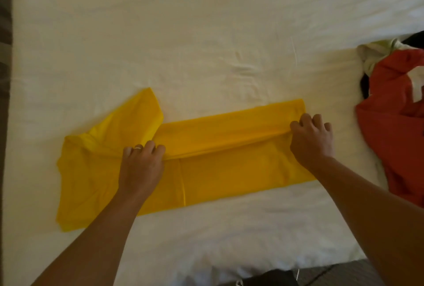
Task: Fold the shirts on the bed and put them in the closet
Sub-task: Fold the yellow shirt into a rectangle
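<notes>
A yellow shirt [220, 166] lies spread sideways on the white bed [206, 33], its collar end at the left and one sleeve pointing up at the far left. The far long side is folded over toward me along the middle. My left hand [142, 164], with a ring on one finger, pinches that folded edge near the sleeve. My right hand [312, 139] grips the same edge at the hem end on the right, fingers curled over the cloth.
A loose pile of clothes [394, 111] sits at the bed's right edge: an orange-red shirt on top, a pale one and something black beneath. The bed's left edge meets a dark strip [4, 56]. Floor shows at the bottom right.
</notes>
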